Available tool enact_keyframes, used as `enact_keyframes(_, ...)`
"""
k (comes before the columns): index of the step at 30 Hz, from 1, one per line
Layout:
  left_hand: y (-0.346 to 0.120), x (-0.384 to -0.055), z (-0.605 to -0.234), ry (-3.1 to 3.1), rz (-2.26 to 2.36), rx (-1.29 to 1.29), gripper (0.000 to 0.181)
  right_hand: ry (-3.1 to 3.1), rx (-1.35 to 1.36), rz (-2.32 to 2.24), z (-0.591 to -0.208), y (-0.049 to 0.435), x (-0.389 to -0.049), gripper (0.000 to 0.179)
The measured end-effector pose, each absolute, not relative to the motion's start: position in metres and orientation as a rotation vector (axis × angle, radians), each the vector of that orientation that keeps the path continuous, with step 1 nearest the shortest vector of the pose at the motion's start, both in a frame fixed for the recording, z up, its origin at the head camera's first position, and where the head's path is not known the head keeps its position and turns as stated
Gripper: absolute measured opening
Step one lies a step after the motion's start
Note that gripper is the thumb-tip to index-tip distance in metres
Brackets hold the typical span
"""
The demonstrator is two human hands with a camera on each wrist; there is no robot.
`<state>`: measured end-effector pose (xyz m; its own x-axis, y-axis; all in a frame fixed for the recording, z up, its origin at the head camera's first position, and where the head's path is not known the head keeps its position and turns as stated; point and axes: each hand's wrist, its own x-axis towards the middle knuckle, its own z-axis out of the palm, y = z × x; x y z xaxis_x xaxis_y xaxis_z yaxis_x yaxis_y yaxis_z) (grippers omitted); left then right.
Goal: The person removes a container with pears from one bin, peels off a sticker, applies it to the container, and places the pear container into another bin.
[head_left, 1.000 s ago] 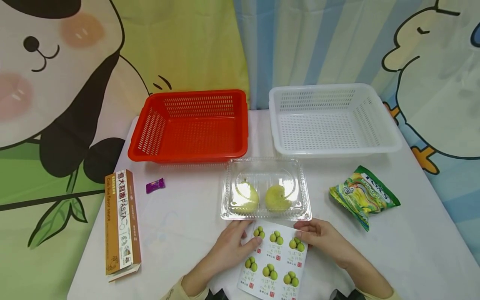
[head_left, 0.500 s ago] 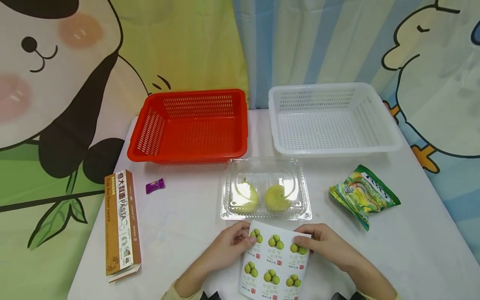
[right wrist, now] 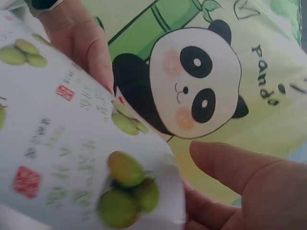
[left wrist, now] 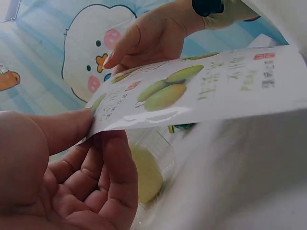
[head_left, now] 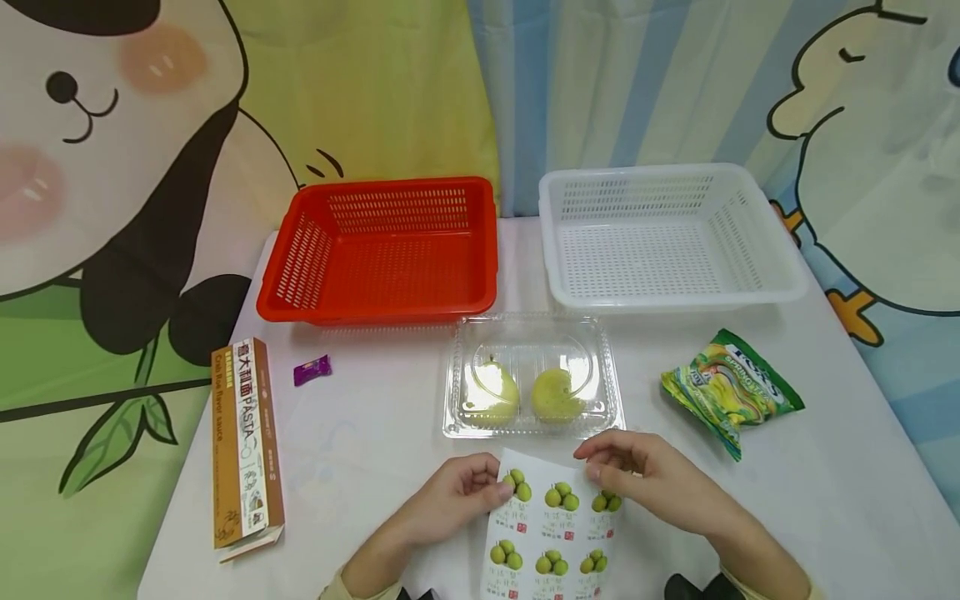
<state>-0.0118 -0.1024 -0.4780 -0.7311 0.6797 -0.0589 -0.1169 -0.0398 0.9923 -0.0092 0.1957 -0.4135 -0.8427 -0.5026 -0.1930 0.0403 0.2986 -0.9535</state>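
Sheet: the pear-printed sheet (head_left: 552,533) is raised off the table (head_left: 360,437), just nearer the person than the clear box (head_left: 534,432).
Left hand: the left hand (head_left: 452,500) pinches its far left corner, thumb above, fingers beneath — seemingly the grip that bears it.
Right hand: the right hand (head_left: 660,475) is relaxed at the opposite corner, thumb off the paper, fingers partly hidden; it probably steadies little.
Pears: two pears (head_left: 491,398) sit inside the box, whose walls likely stop them rolling.
Baskets: red basket (head_left: 382,318) and white basket (head_left: 675,301) stand behind, apparently leaving elbow room.
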Motion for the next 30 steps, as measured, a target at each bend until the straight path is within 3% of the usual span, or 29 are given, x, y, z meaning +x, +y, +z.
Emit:
enact_keyframes(4, -0.097, -0.010, -0.468, 1.605, 1.893, 0.668, 0.010, 2.419, -0.553, -1.493, -0.399, 0.181, -0.008, 0.019)
enact_keyframes(11, -0.086, -0.009, -0.456, 1.573, 1.925, 0.690, 0.013, 2.723, -0.870, -1.479, -0.392, 0.154, -0.004, 0.028)
enact_keyframes(30, -0.075, -0.006, -0.450, 1.546, 2.046, 0.749, 0.015, 2.969, -1.028, -1.378, -0.402, 0.145, -0.004, 0.017)
